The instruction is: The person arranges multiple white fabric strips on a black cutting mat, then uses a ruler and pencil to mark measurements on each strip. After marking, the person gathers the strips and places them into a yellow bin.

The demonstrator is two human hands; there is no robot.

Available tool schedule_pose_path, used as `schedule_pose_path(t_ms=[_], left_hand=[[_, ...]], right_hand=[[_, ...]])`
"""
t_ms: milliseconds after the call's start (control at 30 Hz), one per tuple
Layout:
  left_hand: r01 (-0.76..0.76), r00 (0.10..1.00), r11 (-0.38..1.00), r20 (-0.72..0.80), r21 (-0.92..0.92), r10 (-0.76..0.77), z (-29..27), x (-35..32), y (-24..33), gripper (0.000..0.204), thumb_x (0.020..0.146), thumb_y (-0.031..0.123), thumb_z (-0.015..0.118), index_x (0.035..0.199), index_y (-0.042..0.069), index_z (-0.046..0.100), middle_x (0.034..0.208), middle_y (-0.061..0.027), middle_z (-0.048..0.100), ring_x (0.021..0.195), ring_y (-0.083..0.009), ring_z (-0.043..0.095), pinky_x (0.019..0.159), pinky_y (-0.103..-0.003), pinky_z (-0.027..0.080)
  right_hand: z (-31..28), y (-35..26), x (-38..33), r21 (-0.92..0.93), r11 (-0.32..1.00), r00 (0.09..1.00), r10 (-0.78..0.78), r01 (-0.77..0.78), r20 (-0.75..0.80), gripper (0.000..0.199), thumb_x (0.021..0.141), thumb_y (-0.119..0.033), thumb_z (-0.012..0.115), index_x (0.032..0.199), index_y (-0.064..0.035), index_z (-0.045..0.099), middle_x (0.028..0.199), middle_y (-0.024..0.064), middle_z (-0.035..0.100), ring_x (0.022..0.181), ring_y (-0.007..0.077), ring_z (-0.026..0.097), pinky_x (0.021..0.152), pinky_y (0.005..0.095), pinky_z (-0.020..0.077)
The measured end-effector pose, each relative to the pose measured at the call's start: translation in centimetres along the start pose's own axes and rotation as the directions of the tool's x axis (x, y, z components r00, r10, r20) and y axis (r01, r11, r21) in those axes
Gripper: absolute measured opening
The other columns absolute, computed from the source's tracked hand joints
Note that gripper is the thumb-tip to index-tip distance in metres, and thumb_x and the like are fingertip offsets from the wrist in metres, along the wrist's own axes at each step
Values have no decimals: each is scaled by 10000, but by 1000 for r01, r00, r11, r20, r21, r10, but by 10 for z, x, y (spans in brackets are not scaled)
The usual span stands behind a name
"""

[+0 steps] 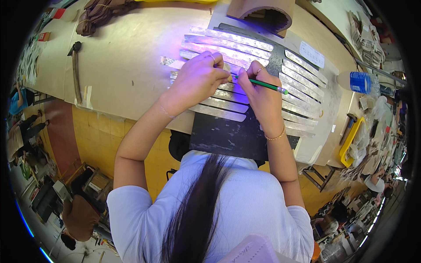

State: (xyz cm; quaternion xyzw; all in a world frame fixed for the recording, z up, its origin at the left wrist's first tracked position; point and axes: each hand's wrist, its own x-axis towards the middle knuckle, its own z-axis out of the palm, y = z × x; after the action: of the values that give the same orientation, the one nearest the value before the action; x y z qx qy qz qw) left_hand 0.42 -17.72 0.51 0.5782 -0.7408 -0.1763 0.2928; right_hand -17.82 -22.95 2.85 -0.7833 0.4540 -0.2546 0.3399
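Observation:
My right hand (264, 90) is closed round a green pencil (269, 85) with a white eraser end, its tip pointing left toward my other hand. Close beside that tip, my left hand (202, 74) has its fingers pinched together; what lies between them is too small to make out. Under both hands, long thin silvery strips (232, 40) lie in a row on a dark board (223, 136). A second row of similar strips (302, 75) lies to the right of my right hand. Purple-blue light glares over the strips, and my left hand covers part of them.
A hammer (76, 74) lies at the left of the table, below a brown bundle (98, 15). An arched brown block (263, 9) stands at the back. To the right are a blue-labelled bottle (359, 82) and a yellow tray (352, 142). Another person (81, 217) is at lower left.

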Motion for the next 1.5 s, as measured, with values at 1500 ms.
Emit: schedule_pose_path(t_ms=[1500], left_hand=[[-2,1000,999,30,-53,3,1,14,-12,176,826,185,778,957,68,772,898,-73,613,873,-260,603,791,-368,507]], right_hand=[[-32,12,-18,297,940,968,215,-171,-126,265,979,-155,650,781,-12,547,687,77,699,600,89,606,574,260,470]])
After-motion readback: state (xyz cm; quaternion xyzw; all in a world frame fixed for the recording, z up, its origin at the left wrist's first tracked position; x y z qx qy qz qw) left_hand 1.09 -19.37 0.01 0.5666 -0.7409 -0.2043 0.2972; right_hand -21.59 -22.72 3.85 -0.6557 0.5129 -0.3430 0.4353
